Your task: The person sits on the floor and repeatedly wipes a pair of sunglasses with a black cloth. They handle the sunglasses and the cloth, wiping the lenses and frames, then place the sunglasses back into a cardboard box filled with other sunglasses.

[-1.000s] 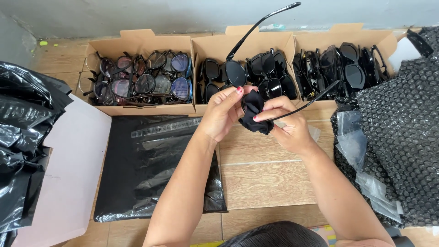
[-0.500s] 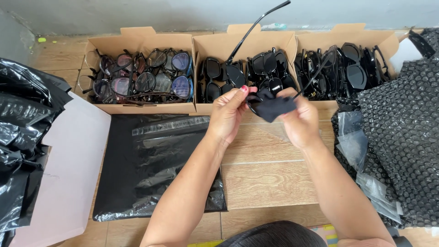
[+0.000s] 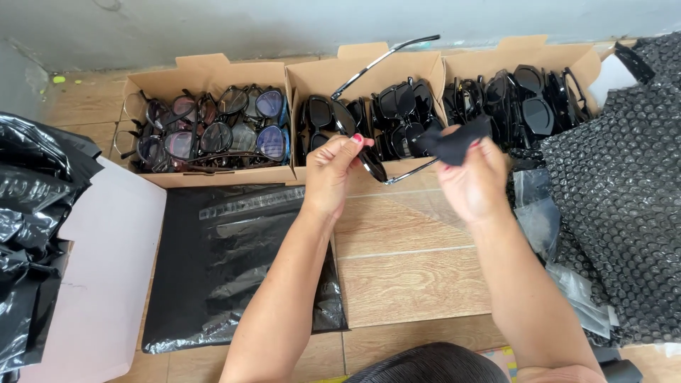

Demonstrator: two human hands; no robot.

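We hold a pair of dark sunglasses (image 3: 369,159) in our left hand (image 3: 332,174), fingers closed around the frame near one lens, with one thin temple arm sticking up and away over the middle box and the other running toward our right hand. Our right hand (image 3: 472,186) pinches a small black cleaning cloth (image 3: 450,142) between thumb and fingers, just beside the glasses; we cannot tell whether the cloth touches them. Both hands hover above the wooden floor (image 3: 411,262), right in front of the middle cardboard box (image 3: 369,71), which is packed with black sunglasses. To its left, another cardboard box (image 3: 206,74) holds glasses with tinted, clearer lenses, and to its right a third box (image 3: 525,57) carries more black sunglasses. A flat black plastic bag (image 3: 227,262) lies on the floor under our left forearm. Black bubble wrap (image 3: 617,213) spreads along the right side, and a crumpled black bag (image 3: 28,234) sits at the far left beside a pale cardboard sheet (image 3: 106,269).
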